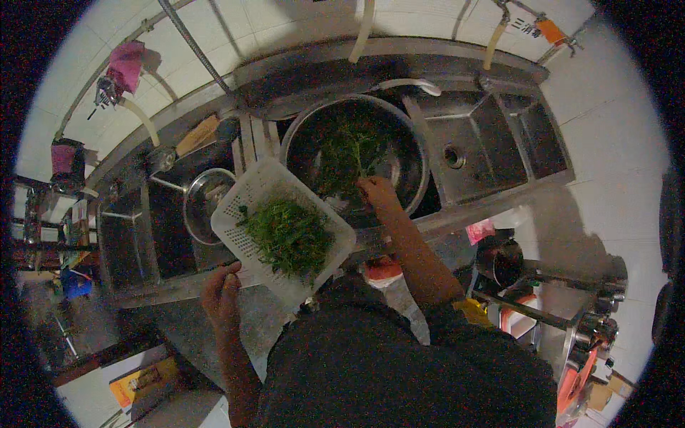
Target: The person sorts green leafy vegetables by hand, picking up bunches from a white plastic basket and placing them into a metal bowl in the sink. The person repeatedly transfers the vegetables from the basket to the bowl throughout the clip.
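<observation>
A large round metal basin [421, 167] sits in the middle sink with leafy green stems [349, 146] inside. My right hand [377, 191] reaches over its near rim, fingers closed on the base of a green stem. To the left, a white perforated plastic basket [342, 239] is tilted across the sink's front edge, close to my body. It holds a heap of feathery greens [289, 237]. My left hand [222, 289] is beside the basket's lower left side, its fingers curled together. A gap seems to separate it from the basket, and what it may hold is hard to make out.
A metal bowl [203, 207] stands in the left sink near a ladle-like tool [163, 158]. On the right is another sink with a drain [454, 157]. A pale hose [362, 32] hangs above the basin. Pots [499, 258] stand on a low rack at right.
</observation>
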A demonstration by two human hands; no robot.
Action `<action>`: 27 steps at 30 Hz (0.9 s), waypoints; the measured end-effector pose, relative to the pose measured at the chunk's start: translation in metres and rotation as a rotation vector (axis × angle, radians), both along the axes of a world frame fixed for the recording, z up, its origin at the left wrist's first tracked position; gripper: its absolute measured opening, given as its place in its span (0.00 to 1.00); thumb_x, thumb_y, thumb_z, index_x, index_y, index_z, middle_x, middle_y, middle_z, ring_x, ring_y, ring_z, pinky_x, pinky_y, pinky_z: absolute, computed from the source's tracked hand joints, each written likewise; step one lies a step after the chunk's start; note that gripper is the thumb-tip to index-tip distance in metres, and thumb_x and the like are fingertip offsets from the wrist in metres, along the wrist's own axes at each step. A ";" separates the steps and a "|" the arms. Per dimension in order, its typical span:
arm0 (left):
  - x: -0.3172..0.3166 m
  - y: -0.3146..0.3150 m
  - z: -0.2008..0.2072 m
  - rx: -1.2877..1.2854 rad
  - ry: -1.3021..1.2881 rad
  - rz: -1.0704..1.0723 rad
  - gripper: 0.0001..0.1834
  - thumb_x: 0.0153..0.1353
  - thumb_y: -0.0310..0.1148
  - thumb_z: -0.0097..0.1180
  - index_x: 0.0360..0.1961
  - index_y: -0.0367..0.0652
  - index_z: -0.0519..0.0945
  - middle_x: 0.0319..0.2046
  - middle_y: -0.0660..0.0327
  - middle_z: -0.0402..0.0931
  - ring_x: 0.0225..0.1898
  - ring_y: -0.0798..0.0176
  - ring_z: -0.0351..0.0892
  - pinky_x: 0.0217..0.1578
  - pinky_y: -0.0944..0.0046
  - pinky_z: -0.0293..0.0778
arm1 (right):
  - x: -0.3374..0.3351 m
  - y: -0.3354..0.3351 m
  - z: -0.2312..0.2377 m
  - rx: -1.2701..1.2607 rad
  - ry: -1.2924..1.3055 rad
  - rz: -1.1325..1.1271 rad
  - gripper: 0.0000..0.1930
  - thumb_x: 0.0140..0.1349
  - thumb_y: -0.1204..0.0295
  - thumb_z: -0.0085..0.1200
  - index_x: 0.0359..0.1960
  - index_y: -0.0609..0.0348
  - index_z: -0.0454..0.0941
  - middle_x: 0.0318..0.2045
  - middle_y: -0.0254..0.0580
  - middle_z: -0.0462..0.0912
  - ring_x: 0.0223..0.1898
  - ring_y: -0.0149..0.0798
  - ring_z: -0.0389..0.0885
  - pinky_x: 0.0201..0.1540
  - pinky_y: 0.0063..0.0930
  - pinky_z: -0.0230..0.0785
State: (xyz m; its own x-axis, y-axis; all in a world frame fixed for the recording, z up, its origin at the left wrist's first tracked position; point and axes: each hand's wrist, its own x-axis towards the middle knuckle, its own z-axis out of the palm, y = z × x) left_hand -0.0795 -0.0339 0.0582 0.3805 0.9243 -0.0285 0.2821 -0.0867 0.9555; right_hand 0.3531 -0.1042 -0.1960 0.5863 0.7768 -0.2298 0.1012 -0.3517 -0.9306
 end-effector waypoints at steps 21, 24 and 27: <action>0.059 0.035 0.000 0.022 -0.187 -0.245 0.23 0.70 0.39 0.61 0.58 0.31 0.81 0.45 0.58 0.83 0.46 0.64 0.80 0.52 0.59 0.76 | -0.126 -0.070 0.242 0.021 0.105 0.196 0.13 0.67 0.62 0.65 0.35 0.61 0.82 0.24 0.30 0.77 0.29 0.25 0.75 0.31 0.25 0.69; 0.057 0.044 0.007 0.003 -0.271 -0.212 0.22 0.70 0.39 0.62 0.57 0.31 0.82 0.41 0.61 0.83 0.43 0.67 0.79 0.49 0.61 0.77 | -0.157 -0.052 0.249 0.094 0.047 0.401 0.11 0.67 0.66 0.64 0.33 0.62 0.81 0.27 0.31 0.77 0.31 0.27 0.75 0.35 0.28 0.70; 0.054 0.047 0.006 -0.213 -0.468 -0.008 0.18 0.70 0.36 0.62 0.53 0.32 0.83 0.35 0.66 0.80 0.37 0.71 0.77 0.42 0.67 0.75 | -0.175 -0.038 0.254 0.084 0.102 0.520 0.11 0.67 0.67 0.64 0.33 0.63 0.81 0.27 0.32 0.77 0.31 0.27 0.74 0.35 0.28 0.70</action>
